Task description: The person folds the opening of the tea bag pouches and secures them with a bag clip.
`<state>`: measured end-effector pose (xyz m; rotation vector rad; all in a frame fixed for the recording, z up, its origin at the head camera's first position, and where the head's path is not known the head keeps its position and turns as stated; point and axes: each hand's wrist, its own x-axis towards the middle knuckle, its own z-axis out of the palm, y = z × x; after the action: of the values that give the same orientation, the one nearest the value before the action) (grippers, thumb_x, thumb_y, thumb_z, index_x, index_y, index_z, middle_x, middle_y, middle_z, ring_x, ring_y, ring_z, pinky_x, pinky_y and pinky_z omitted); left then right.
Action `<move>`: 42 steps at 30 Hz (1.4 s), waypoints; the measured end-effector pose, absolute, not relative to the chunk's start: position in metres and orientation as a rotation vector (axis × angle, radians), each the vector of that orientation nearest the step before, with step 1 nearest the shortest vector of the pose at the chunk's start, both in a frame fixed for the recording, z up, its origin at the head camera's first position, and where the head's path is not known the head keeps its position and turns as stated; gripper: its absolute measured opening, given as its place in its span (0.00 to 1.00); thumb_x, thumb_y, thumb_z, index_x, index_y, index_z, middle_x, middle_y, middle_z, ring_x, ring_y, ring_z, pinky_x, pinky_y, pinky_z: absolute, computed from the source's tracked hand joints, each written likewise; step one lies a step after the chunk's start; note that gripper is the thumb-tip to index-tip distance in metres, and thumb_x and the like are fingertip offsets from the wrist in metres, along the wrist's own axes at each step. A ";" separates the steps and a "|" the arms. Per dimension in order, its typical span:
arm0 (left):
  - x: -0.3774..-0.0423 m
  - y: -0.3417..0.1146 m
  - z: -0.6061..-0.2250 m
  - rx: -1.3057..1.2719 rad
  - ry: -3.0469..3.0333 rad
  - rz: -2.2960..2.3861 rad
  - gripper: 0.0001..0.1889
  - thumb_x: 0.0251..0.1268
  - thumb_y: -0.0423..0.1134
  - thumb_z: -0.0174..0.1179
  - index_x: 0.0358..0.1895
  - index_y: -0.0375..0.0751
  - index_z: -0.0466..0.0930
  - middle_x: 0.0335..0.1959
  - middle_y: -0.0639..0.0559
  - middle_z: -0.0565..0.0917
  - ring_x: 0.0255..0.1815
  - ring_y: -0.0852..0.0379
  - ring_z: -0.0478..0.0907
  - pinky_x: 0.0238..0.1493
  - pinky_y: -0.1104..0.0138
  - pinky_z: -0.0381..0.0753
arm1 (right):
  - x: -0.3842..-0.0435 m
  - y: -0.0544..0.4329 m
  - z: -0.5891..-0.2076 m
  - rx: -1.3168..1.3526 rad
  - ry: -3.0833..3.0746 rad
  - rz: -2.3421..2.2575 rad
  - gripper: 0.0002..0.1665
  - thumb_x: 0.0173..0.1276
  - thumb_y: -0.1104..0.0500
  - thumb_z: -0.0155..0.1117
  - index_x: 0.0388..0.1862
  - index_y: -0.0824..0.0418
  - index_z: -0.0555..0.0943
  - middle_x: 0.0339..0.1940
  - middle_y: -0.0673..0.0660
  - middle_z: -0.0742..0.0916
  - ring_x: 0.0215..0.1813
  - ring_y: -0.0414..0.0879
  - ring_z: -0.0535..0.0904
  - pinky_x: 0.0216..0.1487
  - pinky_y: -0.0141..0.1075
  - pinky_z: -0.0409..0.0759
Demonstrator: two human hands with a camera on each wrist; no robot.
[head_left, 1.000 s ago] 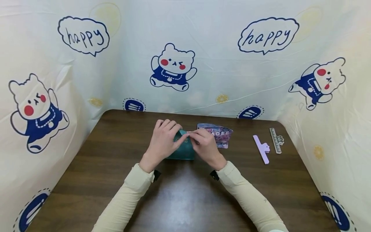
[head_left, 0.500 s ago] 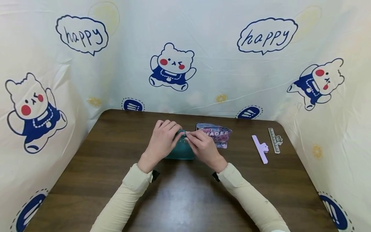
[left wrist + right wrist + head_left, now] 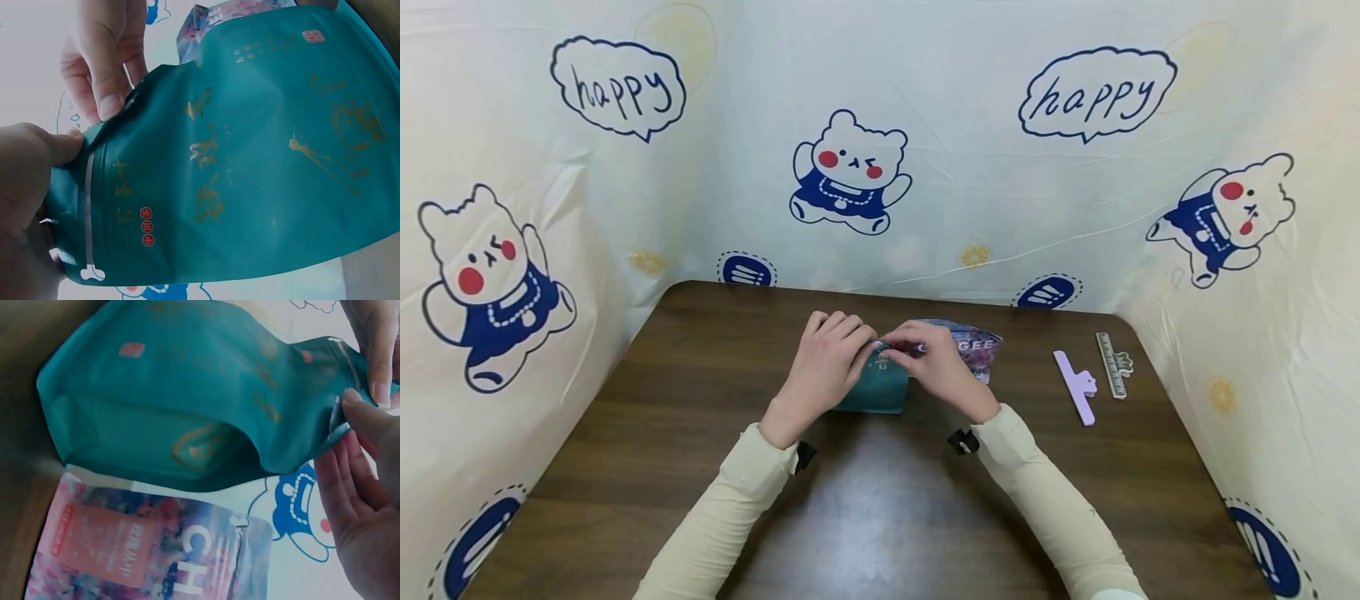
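A green stand-up tea pouch (image 3: pixel 874 392) with gold lettering stands upright near the middle of the table. My left hand (image 3: pixel 824 367) holds its top on the left; in the left wrist view the left thumb (image 3: pixel 65 147) lies by the zip strip. On the opposite side, my right hand (image 3: pixel 943 360) pinches the top edge between thumb and fingers. From the right wrist view, the top of the pouch (image 3: pixel 187 375) looks drawn together and creased between both hands. Whether the zip is sealed cannot be told.
Behind my right hand stands a pink and blue floral pouch (image 3: pixel 981 350), partly covered by that hand. Farther right on the table (image 3: pixel 700 433) lie a purple bag clip (image 3: pixel 1077 387) and a clear bag clip (image 3: pixel 1112 367). A printed cloth (image 3: pixel 940 183) surrounds the table.
My right hand has shifted slightly and turned, its fingers now farther over the pouch's top edge and covering more of the floral pouch. The left hand stays in nearly the same place.
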<state>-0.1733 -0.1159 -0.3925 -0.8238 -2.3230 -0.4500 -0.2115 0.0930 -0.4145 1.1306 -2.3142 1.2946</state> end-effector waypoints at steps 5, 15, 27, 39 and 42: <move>-0.172 -0.114 -0.391 -0.791 -2.315 -0.433 0.06 0.71 0.41 0.65 0.41 0.44 0.86 0.36 0.51 0.85 0.39 0.50 0.77 0.47 0.56 0.69 | -0.216 0.093 -0.410 1.215 -2.339 1.199 0.07 0.67 0.64 0.71 0.44 0.61 0.89 0.39 0.54 0.88 0.37 0.41 0.82 0.39 0.37 0.85; -0.169 -0.112 -0.389 -0.774 -2.329 -0.413 0.06 0.69 0.42 0.67 0.41 0.44 0.88 0.35 0.51 0.85 0.38 0.51 0.77 0.46 0.57 0.70 | -0.218 0.095 -0.406 1.301 -2.286 1.122 0.08 0.64 0.68 0.73 0.42 0.63 0.89 0.36 0.54 0.87 0.35 0.40 0.83 0.39 0.33 0.84; -0.168 -0.103 -0.390 -0.741 -2.291 -0.390 0.05 0.70 0.41 0.66 0.38 0.46 0.88 0.31 0.53 0.83 0.35 0.52 0.75 0.44 0.58 0.68 | -0.218 0.097 -0.390 1.270 -2.473 1.089 0.09 0.62 0.68 0.75 0.42 0.61 0.89 0.36 0.54 0.90 0.34 0.40 0.83 0.41 0.34 0.85; -0.167 -0.104 -0.392 -0.704 -2.316 -0.469 0.06 0.71 0.42 0.65 0.38 0.45 0.89 0.31 0.53 0.83 0.35 0.52 0.75 0.43 0.58 0.66 | -0.216 0.092 -0.397 1.309 -2.387 1.050 0.05 0.63 0.69 0.73 0.36 0.63 0.86 0.31 0.53 0.86 0.31 0.40 0.78 0.35 0.43 0.84; -0.167 -0.105 -0.390 -0.708 -2.326 -0.465 0.07 0.71 0.43 0.65 0.38 0.45 0.89 0.31 0.53 0.84 0.35 0.52 0.75 0.43 0.58 0.67 | -0.216 0.092 -0.398 1.293 -2.381 1.088 0.07 0.62 0.69 0.74 0.38 0.62 0.87 0.32 0.53 0.87 0.32 0.40 0.80 0.37 0.39 0.85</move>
<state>-0.1672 -0.1053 -0.3903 -0.7075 -2.3257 -0.4650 -0.2165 0.0922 -0.3985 1.2933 -2.3813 1.0884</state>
